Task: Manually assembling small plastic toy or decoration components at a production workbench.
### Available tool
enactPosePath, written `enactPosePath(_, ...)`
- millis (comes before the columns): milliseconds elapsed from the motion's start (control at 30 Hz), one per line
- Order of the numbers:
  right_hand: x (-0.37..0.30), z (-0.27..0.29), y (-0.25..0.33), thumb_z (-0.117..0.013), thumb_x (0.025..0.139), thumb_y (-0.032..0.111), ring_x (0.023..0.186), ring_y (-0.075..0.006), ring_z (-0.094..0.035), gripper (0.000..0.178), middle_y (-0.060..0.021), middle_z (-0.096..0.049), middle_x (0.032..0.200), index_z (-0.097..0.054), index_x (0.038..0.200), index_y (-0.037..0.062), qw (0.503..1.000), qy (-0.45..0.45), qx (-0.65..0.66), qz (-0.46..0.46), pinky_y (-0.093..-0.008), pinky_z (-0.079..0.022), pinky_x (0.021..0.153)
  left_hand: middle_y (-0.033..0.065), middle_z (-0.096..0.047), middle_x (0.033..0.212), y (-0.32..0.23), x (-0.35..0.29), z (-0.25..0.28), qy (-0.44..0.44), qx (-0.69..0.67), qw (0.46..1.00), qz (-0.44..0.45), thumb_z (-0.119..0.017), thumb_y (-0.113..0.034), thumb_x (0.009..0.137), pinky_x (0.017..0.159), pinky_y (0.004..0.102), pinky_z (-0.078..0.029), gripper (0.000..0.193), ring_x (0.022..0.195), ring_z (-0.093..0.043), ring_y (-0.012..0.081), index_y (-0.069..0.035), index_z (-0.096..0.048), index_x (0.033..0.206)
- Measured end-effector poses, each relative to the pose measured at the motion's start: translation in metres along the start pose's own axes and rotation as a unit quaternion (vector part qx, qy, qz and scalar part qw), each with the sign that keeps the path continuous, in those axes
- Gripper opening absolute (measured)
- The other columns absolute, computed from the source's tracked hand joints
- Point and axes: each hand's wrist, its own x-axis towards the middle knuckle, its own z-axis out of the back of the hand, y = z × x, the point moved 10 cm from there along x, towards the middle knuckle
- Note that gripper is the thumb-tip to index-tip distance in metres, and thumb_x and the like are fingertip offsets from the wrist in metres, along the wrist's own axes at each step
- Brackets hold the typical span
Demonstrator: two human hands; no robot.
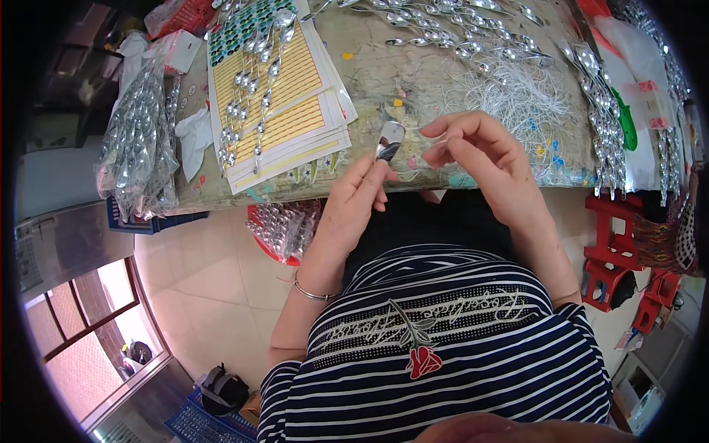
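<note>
Holding a Silver Piece over the Near Side of the Worktop

Read all clock positions from the silver piece, which is raised over the near side of the worktop. The left hand, at 7 o'clock, pinches the lower end of the piece between thumb and fingers; the upper end points away from the body. The right hand, at 3 o'clock, is apart from the piece, its fingers loosely bent toward the thumb; whether it grips something thin cannot be told at this resolution.

Surrounding items:
- 10 o'clock: stacked patterned sheets, with silver strands lying on top.
- 9 o'clock: clear bag of similar strands.
- Between 2 and 3 o'clock: tangled white threads.
- 8 o'clock, below the worktop: red container with bagged silver pieces.
</note>
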Motion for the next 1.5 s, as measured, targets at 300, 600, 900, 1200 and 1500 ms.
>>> enactPosePath(300,0.009,-0.004,-0.053,-0.052,0.094,0.011,0.074,-0.0049,-0.054,0.008,-0.0015,-0.061,0.091,-0.055,0.097,0.0045,0.994,0.036,-0.041,-0.093,-0.02,-0.044,0.068,-0.0031,-0.05,0.076,-0.003,-0.006,-0.015,0.041,-0.004,0.999,-0.004,-0.05,-0.017,0.095,0.047,0.0157,-0.038,0.045,0.059,-0.045,0.0028,-0.007,-0.042,0.138)
enactPosePath(600,0.011,0.005,-0.033,-0.067,0.084,0.011,0.066,-0.0031,-0.039,0.009,0.0049,-0.048,0.075,-0.069,0.09,0.0052,0.982,0.002,-0.19,-0.02,-0.0185,-0.031,0.06,-0.0044,-0.045,0.067,0.003,-0.007,-0.01,0.034,-0.028,0.999,0.01,-0.051,-0.017,0.094,0.045,0.0155,-0.035,0.044,0.054,-0.043,0.0018,-0.007,-0.043,0.137)
enactPosePath(900,0.012,0.01,-0.038,-0.069,0.08,0.01,0.063,-0.004,-0.034,0.005,0.0047,-0.044,0.074,-0.069,0.085,0.0069,0.984,-0.038,-0.173,-0.027,-0.0194,-0.028,0.058,-0.0014,-0.049,0.073,0.004,-0.008,-0.01,0.03,-0.041,0.999,0.013,-0.053,-0.013,0.093,0.045,0.0171,-0.032,0.046,0.056,-0.043,0.0034,-0.003,-0.041,0.136)
enactPosePath(1200,0.017,0.016,-0.037,-0.071,0.079,0.011,0.064,-0.0054,-0.035,0.007,0.0051,-0.044,0.073,-0.07,0.085,0.0084,0.979,-0.056,-0.198,-0.005,-0.0197,-0.028,0.06,-0.0055,-0.043,0.067,0.012,-0.009,-0.015,0.043,-0.06,0.996,0.052,-0.051,-0.016,0.094,0.044,0.0146,-0.031,0.044,0.052,-0.04,0.0006,-0.008,-0.042,0.137)
enactPosePath(1500,0.019,0.017,-0.039,-0.072,0.078,0.013,0.069,-0.0065,-0.037,0.008,0.0044,-0.045,0.076,-0.071,0.085,0.0106,0.975,-0.058,-0.211,0.035,-0.0198,-0.03,0.061,-0.0065,-0.043,0.065,0.013,-0.01,-0.021,0.08,-0.091,0.99,0.074,-0.05,-0.018,0.095,0.043,0.0147,-0.026,0.04,0.052,-0.038,0.0002,-0.008,-0.046,0.134)
